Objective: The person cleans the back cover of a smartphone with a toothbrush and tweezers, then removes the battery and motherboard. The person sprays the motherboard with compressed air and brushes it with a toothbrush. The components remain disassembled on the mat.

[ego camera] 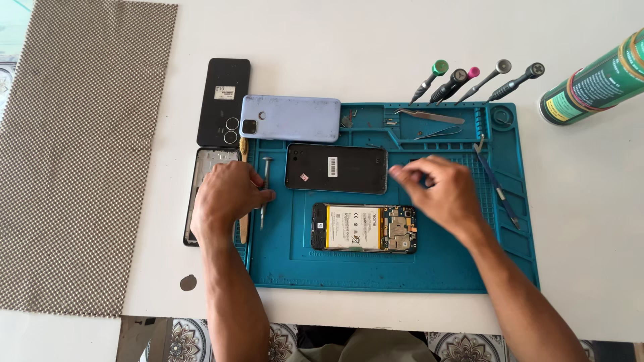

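An opened phone with its battery and circuit board showing lies on a blue repair mat. Just above it lies a black phone back cover. My left hand rests at the mat's left edge, fingertips touching a grey screwdriver, beside a black phone frame and a wooden-coloured tool. My right hand hovers above the mat right of the back cover, thumb and fingers pinched together; anything held is too small to see.
A light blue phone and a black phone lie at the upper left. Several screwdrivers and tweezers sit along the mat's top. A green can lies at the right, a mesh mat at the left.
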